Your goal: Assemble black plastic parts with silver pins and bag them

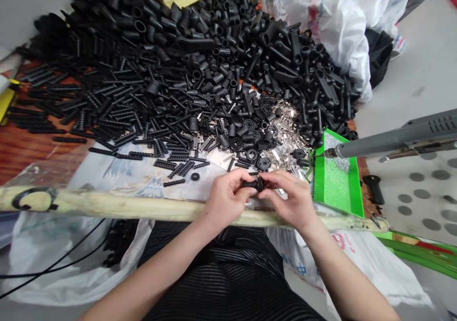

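Note:
Near the front edge of the table, my left hand [228, 195] pinches one end of a small black plastic part [252, 184]. My right hand [287, 192] has its thumb and fingers closed on the other end of the same part, so both hands meet around it. Fingers cover much of the part, and its exact kind is unclear. Just beyond my hands lie round black plastic discs [264, 163], black ridged strips [183, 168] and a heap of small shiny metal pieces [285, 126]. A small black ring [194, 176] rests left of my hands.
A large pile of black plastic tubes and levers [214, 50] fills the back. To the right stands a green tray [337, 195] with small silver screws [335, 154], beneath a grey electric screwdriver [400, 133]. A pale pole [124, 204] runs along the front edge. White sacks [342, 31] sit at back right.

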The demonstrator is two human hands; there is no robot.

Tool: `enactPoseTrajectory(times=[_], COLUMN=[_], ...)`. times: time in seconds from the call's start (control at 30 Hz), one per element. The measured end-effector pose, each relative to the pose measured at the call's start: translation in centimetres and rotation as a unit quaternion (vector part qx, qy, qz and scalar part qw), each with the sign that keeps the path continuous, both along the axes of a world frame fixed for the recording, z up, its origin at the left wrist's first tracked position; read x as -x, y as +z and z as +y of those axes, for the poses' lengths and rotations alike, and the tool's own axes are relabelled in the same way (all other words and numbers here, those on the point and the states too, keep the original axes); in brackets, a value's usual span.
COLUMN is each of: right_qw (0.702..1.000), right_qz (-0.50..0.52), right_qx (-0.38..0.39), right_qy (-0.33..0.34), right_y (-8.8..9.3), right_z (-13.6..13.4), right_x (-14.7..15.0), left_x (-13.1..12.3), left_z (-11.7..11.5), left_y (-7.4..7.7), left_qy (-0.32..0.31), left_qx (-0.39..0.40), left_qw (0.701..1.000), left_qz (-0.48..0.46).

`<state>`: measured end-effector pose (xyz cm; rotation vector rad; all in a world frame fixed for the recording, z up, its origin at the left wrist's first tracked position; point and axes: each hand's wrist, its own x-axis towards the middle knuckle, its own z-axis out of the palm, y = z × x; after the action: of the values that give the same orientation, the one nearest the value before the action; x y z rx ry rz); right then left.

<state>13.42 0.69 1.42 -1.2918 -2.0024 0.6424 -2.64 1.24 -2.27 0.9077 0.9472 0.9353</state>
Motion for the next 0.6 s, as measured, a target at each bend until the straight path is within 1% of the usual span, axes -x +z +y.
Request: enactPoseTrajectory(times=[0.17,0.23,0.37,0.43,0.47,0.53,0.6], right_qw=[0.995,0.997,0.999,0.999,0.999,0.993,0.977], right_qz=[0.047,0.032,-0.018,-0.014,-0.005,0.034,0.086], right_qx=[0.086,0.075,0.008,0.015,0.037,0.111,0.197], right_qy=[-0.020,-0.010,0.031,0.031,0.023,0.002,-0.010], right_y=[-0.06,0.05,0.46,0.58,0.60,0.54,0.43], right_z=[0.07,0.09,-0.02,-0.12,-0.16,-0.19,-0.18], right_x=[-0.16,-0.22,-0.42,-0.56,-0.63,-0.77,-0.90], left_x=[0.02,0.05,0.13,0.20,0.23,0.29,0.30], left_z=[-0.28,-0.32,-0.26,-0.24,-0.25,-0.29,-0.34], left_y=[-0.65,-0.85,-0.84,-0.68,-0.60,-0.48,-0.43], left_qy=[-0.012,-0.013,-0.026,-0.036,-0.039,-0.044,-0.050], left_qx=[-0.027,-0.040,-0.057,-0.060,-0.060,-0.059,-0.059], left_qw=[1.000,0.999,0.998,0.998,0.997,0.997,0.997], left_qz=[0.010,0.014,0.016,0.010,0.005,-0.001,0.007])
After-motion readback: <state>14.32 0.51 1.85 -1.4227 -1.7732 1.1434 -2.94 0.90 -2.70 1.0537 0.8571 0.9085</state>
